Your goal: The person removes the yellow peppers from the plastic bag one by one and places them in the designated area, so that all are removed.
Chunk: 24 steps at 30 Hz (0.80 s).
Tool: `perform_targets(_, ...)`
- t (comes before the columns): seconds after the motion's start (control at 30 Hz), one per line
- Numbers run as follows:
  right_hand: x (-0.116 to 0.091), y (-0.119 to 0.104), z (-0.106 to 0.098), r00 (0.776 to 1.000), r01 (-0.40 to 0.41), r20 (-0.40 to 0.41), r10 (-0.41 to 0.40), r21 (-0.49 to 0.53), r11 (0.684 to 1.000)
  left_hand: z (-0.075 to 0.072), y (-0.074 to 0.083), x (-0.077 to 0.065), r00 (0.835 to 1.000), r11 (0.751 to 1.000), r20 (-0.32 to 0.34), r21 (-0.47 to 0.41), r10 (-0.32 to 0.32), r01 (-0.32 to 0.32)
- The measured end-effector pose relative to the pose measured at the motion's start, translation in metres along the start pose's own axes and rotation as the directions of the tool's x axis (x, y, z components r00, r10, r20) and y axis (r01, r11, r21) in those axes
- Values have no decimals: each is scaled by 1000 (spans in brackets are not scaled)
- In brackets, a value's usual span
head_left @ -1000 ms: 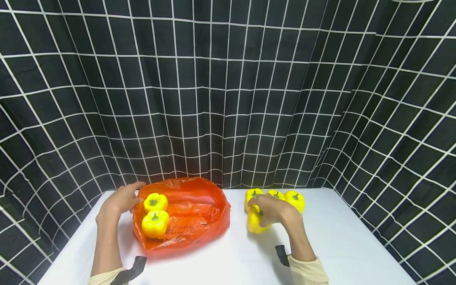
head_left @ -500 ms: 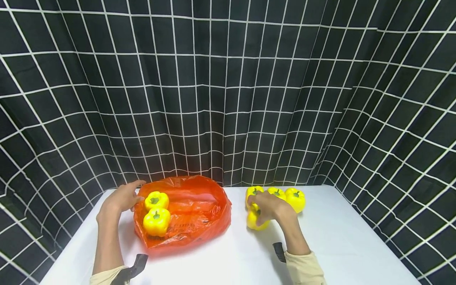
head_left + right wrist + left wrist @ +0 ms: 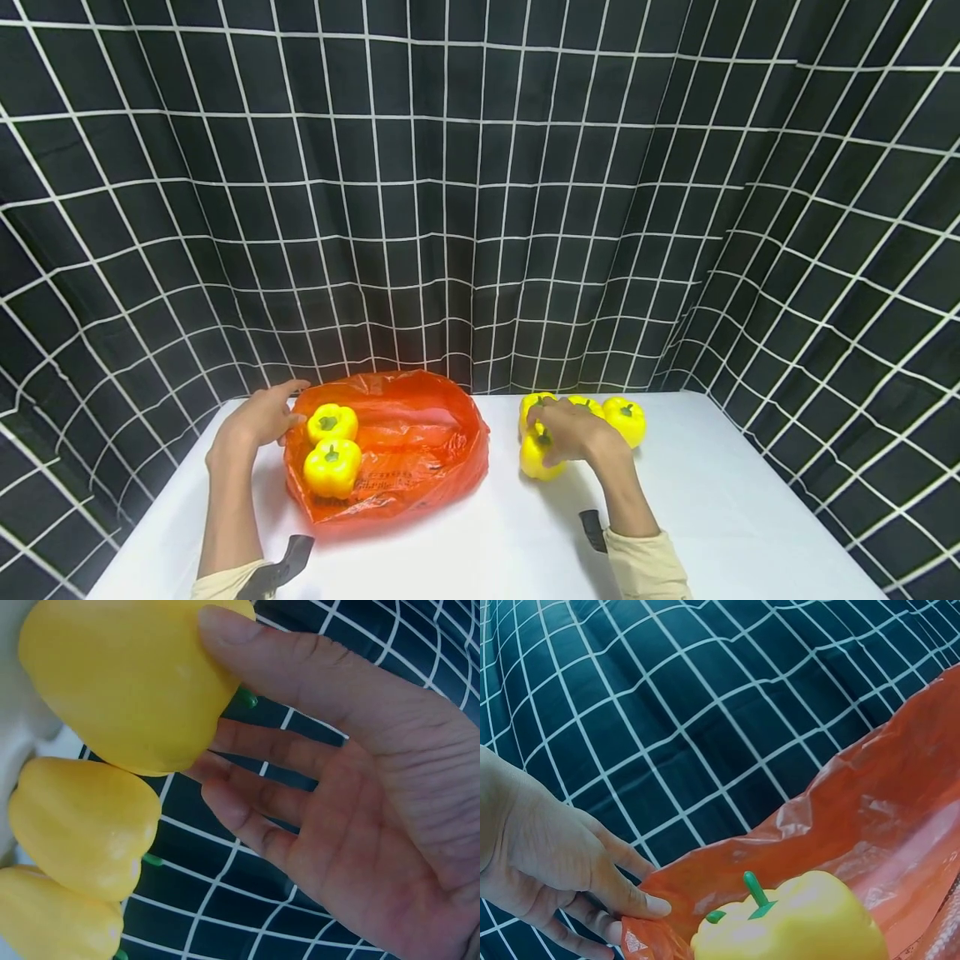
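The right hand (image 3: 577, 431) pinches the nearest yellow bell pepper (image 3: 536, 461), beside three other peppers (image 3: 626, 422) on the counter (image 3: 727, 492); the left hand (image 3: 258, 418) pinches the red plastic bag (image 3: 442, 446), two peppers (image 3: 332, 468) inside. Grasping seems in hand; the next move likely calls for carrying bagward.

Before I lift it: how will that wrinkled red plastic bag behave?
The wrinkled red plastic bag is likely floppy: it's creased and wavy-edged. Glossy highlights suggest it may feel slippery. It may sag leftward, where two yellow bell peppers sit.
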State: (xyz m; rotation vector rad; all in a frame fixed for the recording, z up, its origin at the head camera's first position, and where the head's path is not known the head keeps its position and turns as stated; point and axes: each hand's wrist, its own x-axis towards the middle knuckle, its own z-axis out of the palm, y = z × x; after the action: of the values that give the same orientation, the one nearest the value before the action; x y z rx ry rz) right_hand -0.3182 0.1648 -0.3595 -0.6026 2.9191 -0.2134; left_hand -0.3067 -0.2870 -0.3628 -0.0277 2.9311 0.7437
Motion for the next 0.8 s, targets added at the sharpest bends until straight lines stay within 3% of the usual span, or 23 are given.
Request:
perform_targets(0.43, -4, 2, -2, 999, -32, 1, 32, 20, 999, 0, -2, -1, 1000, 1000, -17, -1, 13, -13)
perform_targets(0.8, -2, 3, -3, 1000, -16, 15, 16, 11, 1000, -2, -1, -3, 1000, 999, -5, -31, -13, 13)
